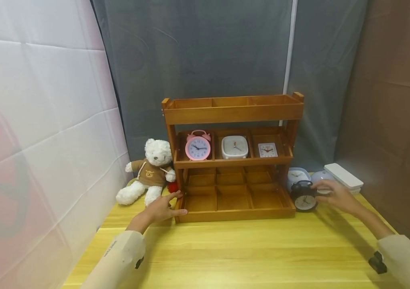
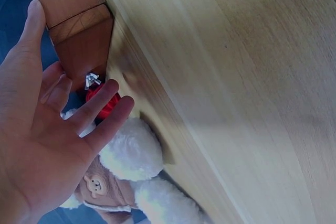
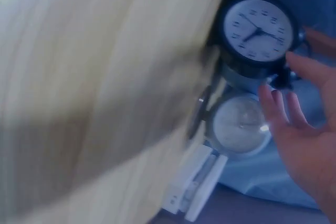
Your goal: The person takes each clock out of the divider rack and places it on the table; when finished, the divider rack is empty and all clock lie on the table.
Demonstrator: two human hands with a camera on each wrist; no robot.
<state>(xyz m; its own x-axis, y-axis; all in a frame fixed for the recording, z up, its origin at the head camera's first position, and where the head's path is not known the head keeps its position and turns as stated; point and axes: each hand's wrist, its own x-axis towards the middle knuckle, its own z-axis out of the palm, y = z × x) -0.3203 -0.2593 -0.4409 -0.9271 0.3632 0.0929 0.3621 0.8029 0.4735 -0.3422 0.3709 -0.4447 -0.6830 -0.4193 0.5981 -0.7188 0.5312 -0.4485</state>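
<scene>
My left hand (image 1: 158, 209) is at the front left corner of a brown wooden shelf (image 1: 233, 216), fingers extended, thumb against the wood in the left wrist view. On the right, a black twin-bell alarm clock (image 1: 305, 202) stands beside the shelf. My right hand (image 1: 338, 196) reaches to its upper right side; in the right wrist view the thumb and fingers spread around one bell, without a plain grip. On the middle tier sit a pink alarm clock (image 1: 198, 148), a white rounded clock (image 1: 235, 147) and a small white square clock (image 1: 268, 150).
Left of the shelf sits a white teddy bear (image 1: 149, 172) in a brown hoodie, with a red object (image 1: 173, 187) between them. Behind the black clock are a pale blue clock (image 1: 297, 176) and a round clock (image 3: 239, 123). White boxes (image 1: 343, 176) lie at the table's right rear.
</scene>
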